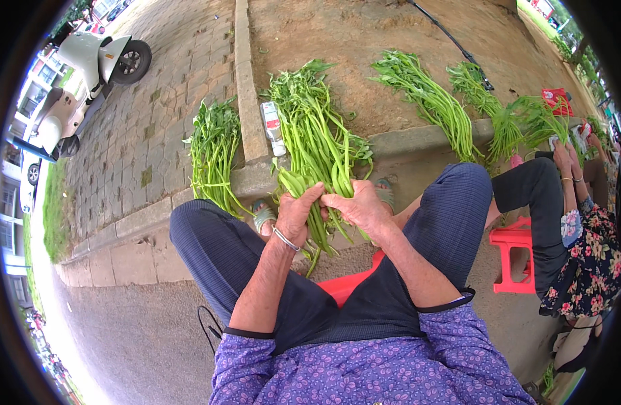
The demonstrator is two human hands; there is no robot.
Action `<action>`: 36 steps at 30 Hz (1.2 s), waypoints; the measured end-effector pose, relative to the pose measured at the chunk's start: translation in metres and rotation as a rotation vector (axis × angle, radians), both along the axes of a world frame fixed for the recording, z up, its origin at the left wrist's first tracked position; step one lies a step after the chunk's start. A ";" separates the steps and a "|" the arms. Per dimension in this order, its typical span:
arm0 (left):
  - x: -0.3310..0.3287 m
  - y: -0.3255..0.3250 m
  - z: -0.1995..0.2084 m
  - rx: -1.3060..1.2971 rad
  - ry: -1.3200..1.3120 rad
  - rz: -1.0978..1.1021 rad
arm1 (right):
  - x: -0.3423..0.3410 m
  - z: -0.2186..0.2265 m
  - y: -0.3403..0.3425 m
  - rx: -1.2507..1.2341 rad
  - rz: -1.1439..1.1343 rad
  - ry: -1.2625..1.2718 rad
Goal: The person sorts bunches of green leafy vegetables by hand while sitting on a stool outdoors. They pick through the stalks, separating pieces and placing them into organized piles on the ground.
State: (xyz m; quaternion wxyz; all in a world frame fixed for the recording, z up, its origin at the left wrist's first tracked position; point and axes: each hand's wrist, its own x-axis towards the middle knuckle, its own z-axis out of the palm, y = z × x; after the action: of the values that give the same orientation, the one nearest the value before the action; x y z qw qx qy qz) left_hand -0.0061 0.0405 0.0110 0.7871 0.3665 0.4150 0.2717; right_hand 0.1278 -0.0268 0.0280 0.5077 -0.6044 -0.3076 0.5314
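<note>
A long bundle of green leafy stalks (pixel 315 128) lies from the bare earth down over the stone curb toward my knees. My left hand (pixel 295 214), with a metal bangle on the wrist, is closed around the lower stem ends. My right hand (pixel 359 206) grips the same stems just to the right, the two hands touching. Cut stem ends hang below my hands, between my knees.
More green bundles lie to the left (pixel 214 152) on the paving and to the right (pixel 428 98) on the earth. A plastic bottle (pixel 272 127) rests on the curb (pixel 249 101). Another person (pixel 574 229) sits at my right by a red stool (pixel 511 260). A scooter (pixel 87 74) stands far left.
</note>
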 end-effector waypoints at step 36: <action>0.003 -0.004 0.008 0.060 -0.008 0.007 | 0.011 -0.001 -0.005 0.009 -0.132 0.435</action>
State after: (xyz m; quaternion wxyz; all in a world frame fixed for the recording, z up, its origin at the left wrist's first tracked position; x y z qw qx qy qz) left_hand -0.0031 0.0369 0.0185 0.7765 0.3876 0.4049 0.2880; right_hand 0.1389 -0.0315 0.0268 0.5985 -0.4919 -0.1531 0.6135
